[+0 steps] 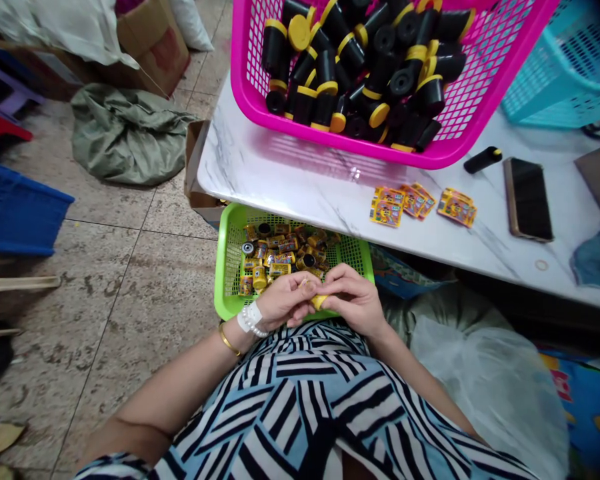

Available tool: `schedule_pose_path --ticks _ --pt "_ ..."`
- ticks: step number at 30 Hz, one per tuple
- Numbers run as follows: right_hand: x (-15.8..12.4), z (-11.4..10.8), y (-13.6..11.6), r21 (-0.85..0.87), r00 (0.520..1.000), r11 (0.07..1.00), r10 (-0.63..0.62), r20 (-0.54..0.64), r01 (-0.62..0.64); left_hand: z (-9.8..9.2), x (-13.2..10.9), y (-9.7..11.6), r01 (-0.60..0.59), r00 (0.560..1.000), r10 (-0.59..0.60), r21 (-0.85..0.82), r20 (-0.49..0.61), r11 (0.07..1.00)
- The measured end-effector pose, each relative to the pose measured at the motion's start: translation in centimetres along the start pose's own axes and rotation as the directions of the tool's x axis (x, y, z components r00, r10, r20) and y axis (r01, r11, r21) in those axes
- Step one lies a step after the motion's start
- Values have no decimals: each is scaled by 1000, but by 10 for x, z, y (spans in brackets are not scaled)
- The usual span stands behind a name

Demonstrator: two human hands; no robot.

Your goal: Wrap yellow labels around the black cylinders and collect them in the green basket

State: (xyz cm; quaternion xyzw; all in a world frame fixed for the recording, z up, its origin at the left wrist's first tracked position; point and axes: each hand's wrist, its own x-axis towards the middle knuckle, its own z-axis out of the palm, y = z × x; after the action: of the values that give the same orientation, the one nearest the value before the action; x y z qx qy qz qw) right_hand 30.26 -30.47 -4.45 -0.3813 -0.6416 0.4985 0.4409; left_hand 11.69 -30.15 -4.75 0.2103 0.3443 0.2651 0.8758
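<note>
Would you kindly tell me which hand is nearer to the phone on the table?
Right. In the picture, the right hand is below and left of the phone; the left hand is farther left.

A phone (530, 199) lies on the white table (280, 175), a light-blue basket (545, 93) beyond. On the floor (115, 267) at left, a crumpled green sack (130, 137) lies near a cardboard box (155, 50); a blue bin (20, 213) sits near a purple stool (7, 83). A plastic bag (495, 393) bulges at lower right.

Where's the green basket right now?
In the head view, the green basket is near the middle, below the edge of the white table, left of the phone and partly behind the left hand and right hand.
</note>
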Motion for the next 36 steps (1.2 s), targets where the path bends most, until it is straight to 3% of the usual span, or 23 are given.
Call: schedule_pose_path --ticks 3,7,10,14,17,20,23,25,27,30,33,36 --pt "-3 2 1 -42 997 999 -13 -78 10 -1 1 -1 3 1000 -3 -15 -13 1000" --pt "-11 9 8 64 949 986 166 -267 -154 -2 4 1 -113 986 118 49 -122 992" --pt "-16 17 10 132 916 960 276 -292 -248 -3 6 2 -189 965 205 107 -166 976" --pt "-19 24 10 110 910 964 265 -319 -242 -2 9 1 -266 934 308 223 -179 938" --pt "-19 25 9 127 892 964 266 -366 -235 1 10 2 -345 887 434 397 -159 850" --pt "-18 26 8 234 861 928 360 -359 -291 4 10 4 -407 819 565 596 -98 693" --pt "-18 26 8 315 847 886 435 -305 -342 4 9 6 -414 800 599 700 -24 581" --pt "-19 25 8 244 865 923 369 -339 -298 2 7 7 -391 831 556 690 -19 609" --pt "-20 22 8 69 906 978 210 -369 -198 -1 6 7 -335 884 464 608 -63 720" --pt "-21 16 10 -206 954 978 -38 -298 -25 -5 4 8 -237 935 334 498 -115 834" --pt "-24 16 12 -273 957 961 -120 -263 45 -5 2 8 -271 920 380 553 -92 788" --pt "-29 26 14 -158 952 987 -28 -304 -22 0 2 5 -326 876 478 655 -62 682"
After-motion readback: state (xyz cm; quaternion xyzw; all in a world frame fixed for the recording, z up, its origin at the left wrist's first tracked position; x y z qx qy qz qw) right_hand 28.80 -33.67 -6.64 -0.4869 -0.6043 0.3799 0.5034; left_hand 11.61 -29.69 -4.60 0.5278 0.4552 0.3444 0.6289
